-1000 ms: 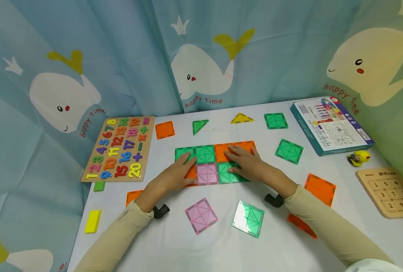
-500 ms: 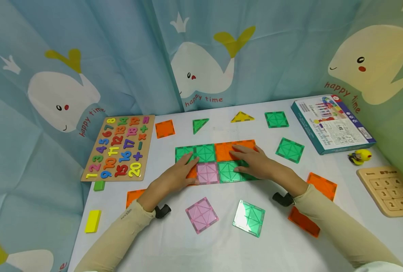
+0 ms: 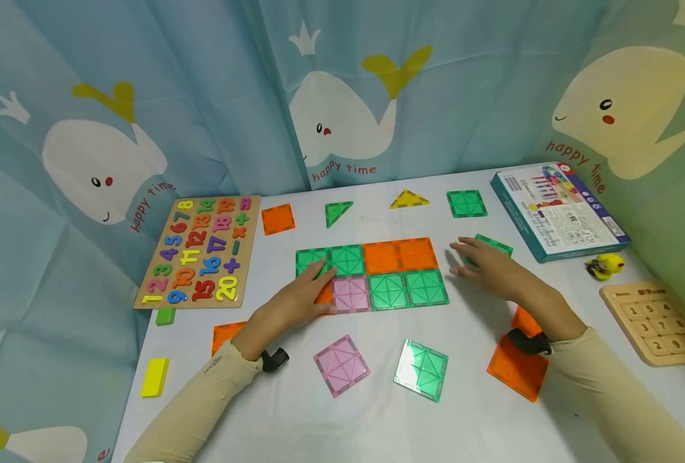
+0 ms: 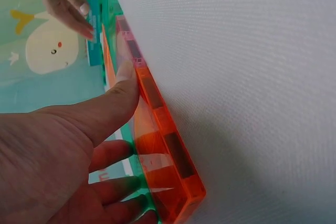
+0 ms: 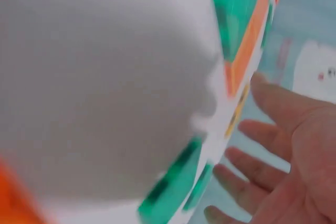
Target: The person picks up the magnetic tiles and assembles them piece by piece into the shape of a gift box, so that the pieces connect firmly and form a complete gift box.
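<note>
Translucent magnetic tiles lie joined in a two-row block. Its back row has green tiles (image 3: 347,260) and orange tiles (image 3: 400,256); the front row has an orange tile (image 4: 152,140), a pink tile (image 3: 351,294) and green tiles (image 3: 389,292). My left hand (image 3: 296,299) rests on the block's left end, thumb at the front edge and fingers spread over the tiles, partly covering the front orange one. Off the block's right end, my right hand (image 3: 489,267) hovers with fingers extended and nothing held. It partly hides a loose green tile (image 3: 495,244).
Loose tiles surround the block, including a pink square (image 3: 342,365), a green square (image 3: 421,370) and an orange square (image 3: 518,368). A number board (image 3: 204,251) lies at left. At right are a box (image 3: 562,209), a yellow duck figure (image 3: 606,265) and a wooden number board (image 3: 655,321).
My right hand has lifted off the block and moved right toward the loose green tile, uncovering the block's right end. The left hand has stayed in place.
</note>
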Demonstrator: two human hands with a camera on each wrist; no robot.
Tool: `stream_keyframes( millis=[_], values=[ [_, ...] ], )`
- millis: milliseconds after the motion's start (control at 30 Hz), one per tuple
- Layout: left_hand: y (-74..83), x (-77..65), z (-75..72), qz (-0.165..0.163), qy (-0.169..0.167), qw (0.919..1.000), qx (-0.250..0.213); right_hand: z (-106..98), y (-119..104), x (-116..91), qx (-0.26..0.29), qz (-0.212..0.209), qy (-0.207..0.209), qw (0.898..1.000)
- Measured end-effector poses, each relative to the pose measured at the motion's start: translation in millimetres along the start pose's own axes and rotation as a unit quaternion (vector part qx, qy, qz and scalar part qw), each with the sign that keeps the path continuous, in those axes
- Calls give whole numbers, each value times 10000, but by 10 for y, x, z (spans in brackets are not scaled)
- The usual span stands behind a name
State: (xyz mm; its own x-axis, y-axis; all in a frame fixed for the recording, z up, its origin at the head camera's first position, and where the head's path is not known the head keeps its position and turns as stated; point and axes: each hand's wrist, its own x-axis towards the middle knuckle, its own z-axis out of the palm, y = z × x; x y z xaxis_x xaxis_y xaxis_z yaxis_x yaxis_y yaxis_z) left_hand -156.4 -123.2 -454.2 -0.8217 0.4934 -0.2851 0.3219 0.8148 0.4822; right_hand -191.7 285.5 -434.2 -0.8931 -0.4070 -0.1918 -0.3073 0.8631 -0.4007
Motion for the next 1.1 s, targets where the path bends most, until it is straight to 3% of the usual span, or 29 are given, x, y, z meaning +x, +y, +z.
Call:
stream_keyframes(
  millis=[233, 367, 733, 1100],
  values=[
    [-17, -1, 5, 41, -13, 10000, -41, -134, 418, -146, -135, 1184, -180, 9927],
    [-29, -2, 13, 83, -1, 10000, -25, -125, 491, -181, -41, 1371, -345, 9900],
    [-29, -8, 6, 76, 12, 9999, 74, -127, 489, -99, 199, 1383, -184, 9900],
    [-42, 12, 12, 64, -72, 9999, 117, -110, 460, 223, 188, 529, 162, 9983]
  ],
)
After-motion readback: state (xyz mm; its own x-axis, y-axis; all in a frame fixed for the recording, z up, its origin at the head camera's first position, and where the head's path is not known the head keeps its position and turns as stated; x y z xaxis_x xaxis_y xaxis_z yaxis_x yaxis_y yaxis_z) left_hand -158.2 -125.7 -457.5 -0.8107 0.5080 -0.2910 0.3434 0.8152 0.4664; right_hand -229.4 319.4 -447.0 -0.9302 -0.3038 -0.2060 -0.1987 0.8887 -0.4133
